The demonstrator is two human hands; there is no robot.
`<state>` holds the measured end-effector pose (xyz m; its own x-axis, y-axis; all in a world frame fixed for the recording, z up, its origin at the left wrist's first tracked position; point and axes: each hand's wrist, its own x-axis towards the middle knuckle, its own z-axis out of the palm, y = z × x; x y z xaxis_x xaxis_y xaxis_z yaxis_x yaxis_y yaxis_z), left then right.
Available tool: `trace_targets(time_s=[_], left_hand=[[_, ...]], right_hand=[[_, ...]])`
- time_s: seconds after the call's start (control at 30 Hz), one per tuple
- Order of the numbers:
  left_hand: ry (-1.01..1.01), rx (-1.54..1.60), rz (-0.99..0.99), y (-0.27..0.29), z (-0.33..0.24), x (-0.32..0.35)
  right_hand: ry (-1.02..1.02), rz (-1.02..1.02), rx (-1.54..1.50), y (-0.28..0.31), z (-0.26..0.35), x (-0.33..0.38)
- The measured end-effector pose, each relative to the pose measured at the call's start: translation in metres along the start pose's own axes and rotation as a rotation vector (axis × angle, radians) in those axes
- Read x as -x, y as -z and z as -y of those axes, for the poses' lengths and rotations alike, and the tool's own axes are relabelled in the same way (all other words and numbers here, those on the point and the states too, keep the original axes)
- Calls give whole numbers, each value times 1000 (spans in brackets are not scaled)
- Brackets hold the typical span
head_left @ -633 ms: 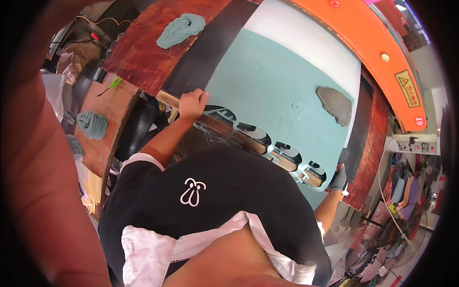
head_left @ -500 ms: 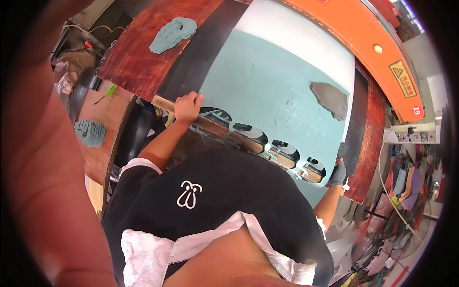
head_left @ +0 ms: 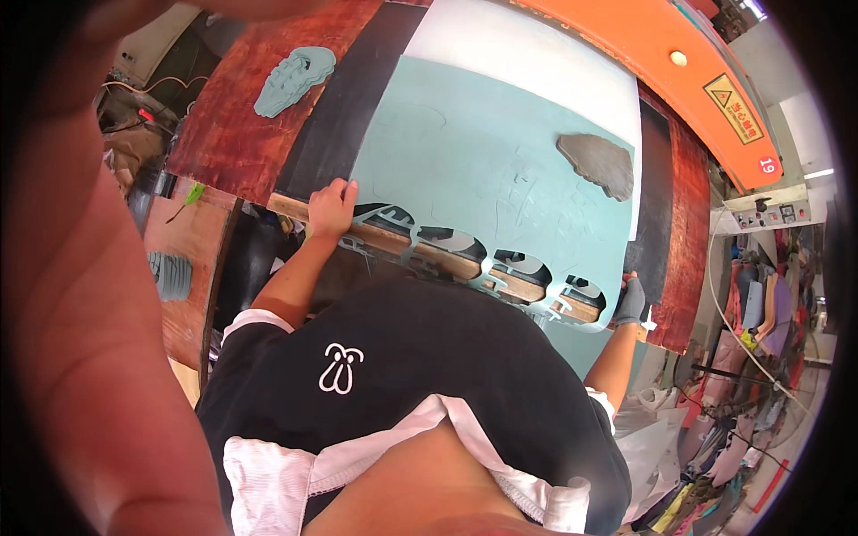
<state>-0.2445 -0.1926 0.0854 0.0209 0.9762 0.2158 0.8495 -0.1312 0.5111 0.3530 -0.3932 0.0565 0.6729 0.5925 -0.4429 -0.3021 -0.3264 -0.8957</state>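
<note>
A large blue-green sheet [head_left: 483,152] lies over a white board [head_left: 527,49], with a row of rounded cut-outs [head_left: 451,246] along its near edge. That edge hangs over the wooden front edge of the table. My left hand [head_left: 331,210] is bare and closed on the sheet's near left corner. In a grey glove, my right hand [head_left: 630,302] is closed at the near right corner; its fingertips are partly hidden. A flat grey slab [head_left: 596,167] with an irregular outline rests on the sheet's right part.
Beyond the board runs an orange machine beam [head_left: 652,67]. Stacked blue-green cut pieces [head_left: 295,82] sit on the red-brown table [head_left: 223,147], more [head_left: 170,275] on a lower board at left. Coloured scraps [head_left: 760,322] crowd the right. A blurred skin-coloured shape [head_left: 134,357] covers the left side.
The view has turned slightly, so the table and sheet appear shifted left. Both hands keep their hold at the sheet's near corners.
</note>
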Motion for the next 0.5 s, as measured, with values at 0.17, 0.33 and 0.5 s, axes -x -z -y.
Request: trace_targets(time_s=[0.17, 0.33, 0.5], left_hand=[[-11, -19, -17, 0, -3, -2], [8, -9, -19, -7, -8, -3], [27, -16, -19, -5, 6, 4]], right_hand=[[-37, 27, -37, -1, 0, -7], [37, -18, 49, 11, -8, -25], [26, 62, 73, 13, -18, -40]])
